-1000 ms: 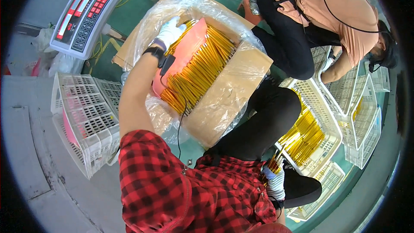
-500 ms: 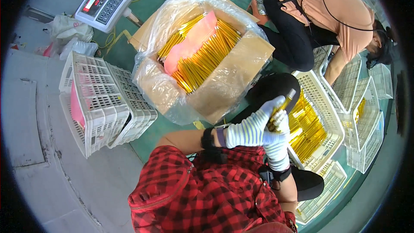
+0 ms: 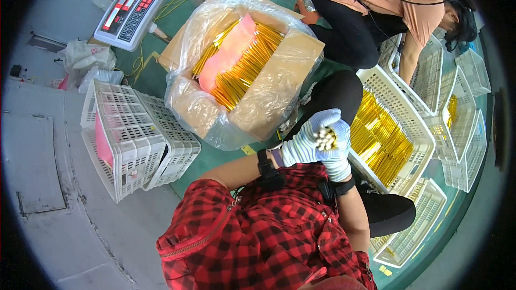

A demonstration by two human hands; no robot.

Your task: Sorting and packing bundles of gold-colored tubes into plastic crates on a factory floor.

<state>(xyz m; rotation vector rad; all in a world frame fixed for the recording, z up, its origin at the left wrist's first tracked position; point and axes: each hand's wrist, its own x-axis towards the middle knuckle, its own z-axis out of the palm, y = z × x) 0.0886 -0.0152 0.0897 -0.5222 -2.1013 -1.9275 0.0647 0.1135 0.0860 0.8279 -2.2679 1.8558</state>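
My left hand [image 3: 305, 142] and my right hand [image 3: 338, 153], both in striped white knit gloves, are closed together around a small bundle of slim gold sticks [image 3: 325, 139]. The bundle's whitish round ends point up toward me, and its length is mostly hidden by my fingers. Just right of my hands, a white plastic basket [image 3: 424, 147] holds many like gold sticks [image 3: 379, 142] lying in a heap. Ahead to the left stands a cardboard box [image 3: 279, 94] lined with clear plastic, full of gold sticks [image 3: 247, 70] with a pink sheet [image 3: 228, 56] across them.
A digital scale [image 3: 130, 13] stands at the far left. Stacked white baskets [image 3: 131, 145] stand on edge at my left; more baskets [image 3: 454, 113] are at the right. A co-worker [image 3: 387, 0] bends over them, one arm reaching in. An empty basket [image 3: 411, 225] lies nearer me.
The bundle has turned from lying aslant, with one stick jutting up, to showing its gathered ends toward me. My hands have moved slightly left, and the view has shifted.
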